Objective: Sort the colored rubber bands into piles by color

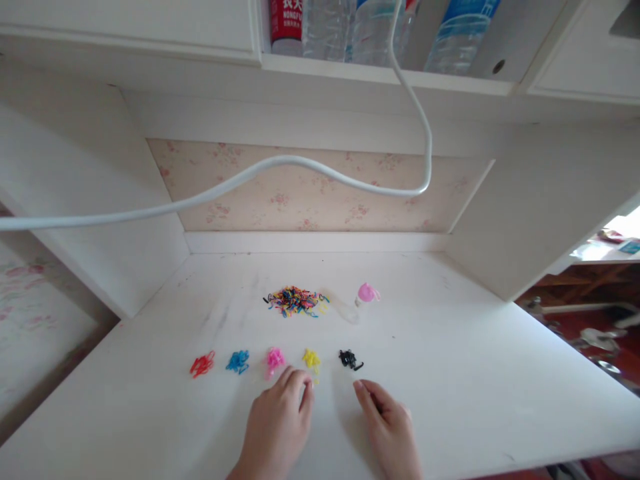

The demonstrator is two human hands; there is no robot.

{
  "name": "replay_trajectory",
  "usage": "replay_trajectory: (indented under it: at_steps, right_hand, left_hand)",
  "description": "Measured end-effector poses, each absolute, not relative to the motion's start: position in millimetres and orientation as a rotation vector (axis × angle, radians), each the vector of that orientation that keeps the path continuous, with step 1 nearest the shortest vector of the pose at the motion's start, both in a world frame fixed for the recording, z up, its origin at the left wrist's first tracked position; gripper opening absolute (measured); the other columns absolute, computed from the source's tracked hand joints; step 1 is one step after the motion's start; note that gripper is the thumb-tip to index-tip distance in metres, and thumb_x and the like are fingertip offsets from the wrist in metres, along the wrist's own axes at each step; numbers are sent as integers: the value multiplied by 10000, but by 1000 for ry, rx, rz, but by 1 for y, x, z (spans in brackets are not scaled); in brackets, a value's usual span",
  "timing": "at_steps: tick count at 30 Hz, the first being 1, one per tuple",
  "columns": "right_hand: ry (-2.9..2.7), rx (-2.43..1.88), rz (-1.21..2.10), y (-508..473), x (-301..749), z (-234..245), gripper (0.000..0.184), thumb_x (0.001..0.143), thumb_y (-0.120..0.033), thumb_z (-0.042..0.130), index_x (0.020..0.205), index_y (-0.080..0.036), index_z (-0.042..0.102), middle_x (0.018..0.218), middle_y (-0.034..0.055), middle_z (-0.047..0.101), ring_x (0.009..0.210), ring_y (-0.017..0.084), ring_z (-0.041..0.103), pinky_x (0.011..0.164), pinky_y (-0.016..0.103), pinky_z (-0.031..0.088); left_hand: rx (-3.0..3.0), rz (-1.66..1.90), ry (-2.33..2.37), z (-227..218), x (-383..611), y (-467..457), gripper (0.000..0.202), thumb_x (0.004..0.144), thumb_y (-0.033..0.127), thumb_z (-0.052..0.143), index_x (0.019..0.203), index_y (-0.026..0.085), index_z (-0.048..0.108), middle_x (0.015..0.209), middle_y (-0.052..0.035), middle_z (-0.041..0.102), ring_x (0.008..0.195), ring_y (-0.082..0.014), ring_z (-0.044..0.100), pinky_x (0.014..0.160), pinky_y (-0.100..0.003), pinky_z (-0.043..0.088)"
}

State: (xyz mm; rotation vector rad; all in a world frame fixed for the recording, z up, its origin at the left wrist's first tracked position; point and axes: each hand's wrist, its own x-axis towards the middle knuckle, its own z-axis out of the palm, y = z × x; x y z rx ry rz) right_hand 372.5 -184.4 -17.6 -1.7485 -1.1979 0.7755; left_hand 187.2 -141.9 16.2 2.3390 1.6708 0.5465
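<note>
My left hand [281,417] is closed in a pinch just in front of the pink rubber bands [275,360] and the yellow rubber bands [311,360]. A small yellow bit shows beside its fingertips; whether they hold it, I cannot tell. With thumb and fingers curled together, my right hand [389,423] rests in front of the black rubber bands [349,359]; whatever its fingers hold is hidden. Farther left lie small piles of blue rubber bands [238,361] and red rubber bands [203,364]. Behind this row sits a larger mixed-colour heap of rubber bands [296,301].
A pink rounded object [367,293] with a clear plastic part lies right of the heap on the white desk [450,373]. A white cable [300,161] crosses in front of the view. Overhead, a shelf [390,71] holds plastic bottles [327,30]. Side panels flank the desk.
</note>
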Motion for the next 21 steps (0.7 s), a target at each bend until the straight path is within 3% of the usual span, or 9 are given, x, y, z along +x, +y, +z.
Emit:
replay_trajectory:
  at_steps: [6, 21]
  right_hand:
    - [-1212, -1748, 756, -184, 372, -15, 448, 856, -543, 467, 809, -153, 681, 638, 7, 595, 584, 131, 484, 542, 198, 358]
    - [-1196, -1785, 774, -185, 374, -18, 447, 842, -557, 486, 858, -155, 679, 684, 3, 610, 623, 133, 511, 547, 190, 364]
  left_hand:
    - [2466, 499, 1651, -2, 193, -152, 238, 920, 254, 396, 843, 278, 620, 779, 24, 664, 633, -132, 653, 510, -236, 369]
    - [2393, 548, 1845, 3, 205, -121, 302, 944, 286, 367, 867, 232, 653, 814, -21, 698, 705, -154, 657, 543, -226, 393]
